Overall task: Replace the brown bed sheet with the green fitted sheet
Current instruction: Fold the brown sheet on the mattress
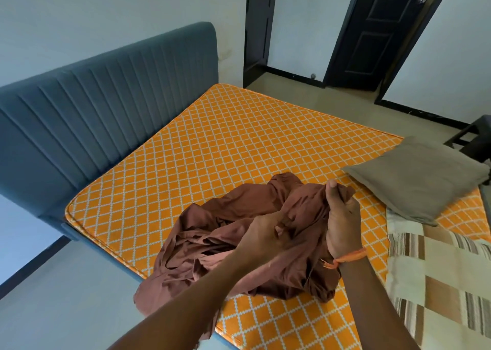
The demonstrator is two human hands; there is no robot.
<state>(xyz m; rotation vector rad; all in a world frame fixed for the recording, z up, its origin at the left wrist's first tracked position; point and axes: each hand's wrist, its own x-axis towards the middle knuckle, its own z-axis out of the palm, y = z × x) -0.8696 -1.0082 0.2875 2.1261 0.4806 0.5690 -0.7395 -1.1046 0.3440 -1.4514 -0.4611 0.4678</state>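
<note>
The brown bed sheet [212,241] lies bunched in a heap on the near part of the bare orange mattress [225,142] with its white diamond pattern. My left hand [263,235] grips a fold of the brown cloth in the middle of the heap. My right hand [342,217], with an orange thread on its wrist, holds a raised edge of the same sheet, thumb pointing up. A folded grey-green cloth [422,179] rests on the mattress at the right; it looks like the green fitted sheet.
A blue padded headboard [106,105] runs along the mattress's left side. A striped beige and brown patchwork blanket [438,278] lies at the near right. Dark doors [377,28] stand beyond the bed, and a dark chair [475,137] is at the right edge.
</note>
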